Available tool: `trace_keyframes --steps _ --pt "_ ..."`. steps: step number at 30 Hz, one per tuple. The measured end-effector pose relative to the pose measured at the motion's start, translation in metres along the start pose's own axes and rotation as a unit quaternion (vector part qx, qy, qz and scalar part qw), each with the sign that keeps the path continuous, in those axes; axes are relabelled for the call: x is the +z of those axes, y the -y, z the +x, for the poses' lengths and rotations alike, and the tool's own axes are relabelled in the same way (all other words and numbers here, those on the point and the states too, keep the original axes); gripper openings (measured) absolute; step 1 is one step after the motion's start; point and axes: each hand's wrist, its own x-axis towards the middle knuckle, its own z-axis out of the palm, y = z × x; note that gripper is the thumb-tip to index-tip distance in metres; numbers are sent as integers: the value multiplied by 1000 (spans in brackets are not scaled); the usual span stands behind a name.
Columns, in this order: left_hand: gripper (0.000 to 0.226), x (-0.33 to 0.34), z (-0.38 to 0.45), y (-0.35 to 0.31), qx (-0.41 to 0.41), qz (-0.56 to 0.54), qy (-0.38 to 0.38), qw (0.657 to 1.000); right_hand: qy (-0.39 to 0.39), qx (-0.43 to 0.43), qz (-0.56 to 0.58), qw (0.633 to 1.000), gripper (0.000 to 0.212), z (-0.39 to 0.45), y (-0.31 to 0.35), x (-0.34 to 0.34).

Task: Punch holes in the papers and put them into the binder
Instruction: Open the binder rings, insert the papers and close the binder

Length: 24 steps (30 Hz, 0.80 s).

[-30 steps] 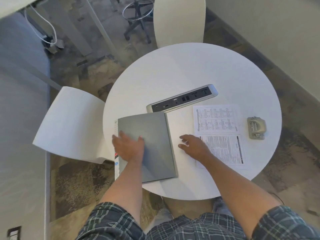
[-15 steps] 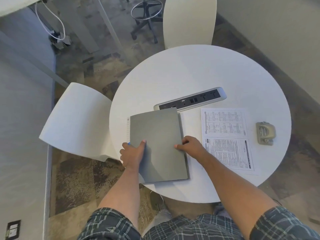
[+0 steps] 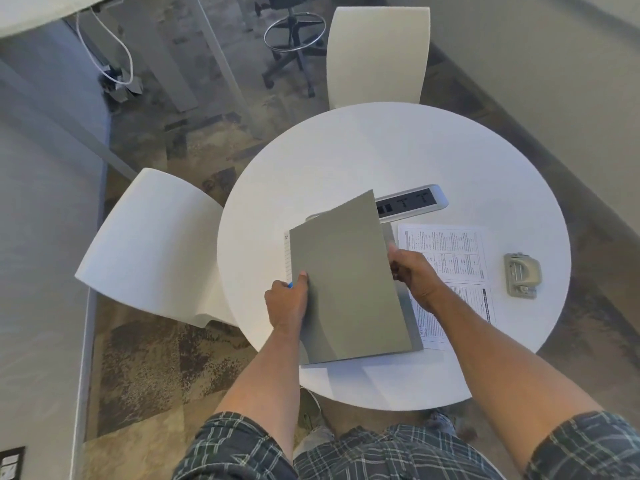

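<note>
The binder lies on the round table, its grey cover raised. The left hand grips its left edge; the right hand pinches the cover's right edge. Papers lie beside the hole punch.

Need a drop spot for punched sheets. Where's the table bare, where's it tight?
Bare: the far half of the table beyond the power strip, and the left rim beside the binder. Tight: the near right, where both hands hold the binder, its edge over the papers, with the hole punch further right.
</note>
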Motion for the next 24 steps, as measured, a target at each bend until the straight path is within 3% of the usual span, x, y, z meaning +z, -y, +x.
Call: trace_keyframes --steps 2,7,13,15,17,20,24 --pt "67 -4 1 -3 6 11 6 1000 13 12 54 998 48 2 2 8" --pt "65 -22 8 -7 -30 -57 92 994 104 30 -41 993 47 5 -7 44" --pt "107 -52 14 -14 -75 -73 284 953 187 129 -166 960 103 7 -26 90" --pt "122 -61 19 -23 -50 -106 288 950 179 146 -207 951 103 6 -33 100" --pt "129 -73 25 -36 -6 -166 266 949 154 157 -281 934 128 6 -43 107" --pt "112 -96 32 -58 74 -243 245 936 126 179 -357 908 149 9 -48 119" --pt "77 -123 34 -82 154 -172 241 943 105 185 -401 891 156 9 -53 129"
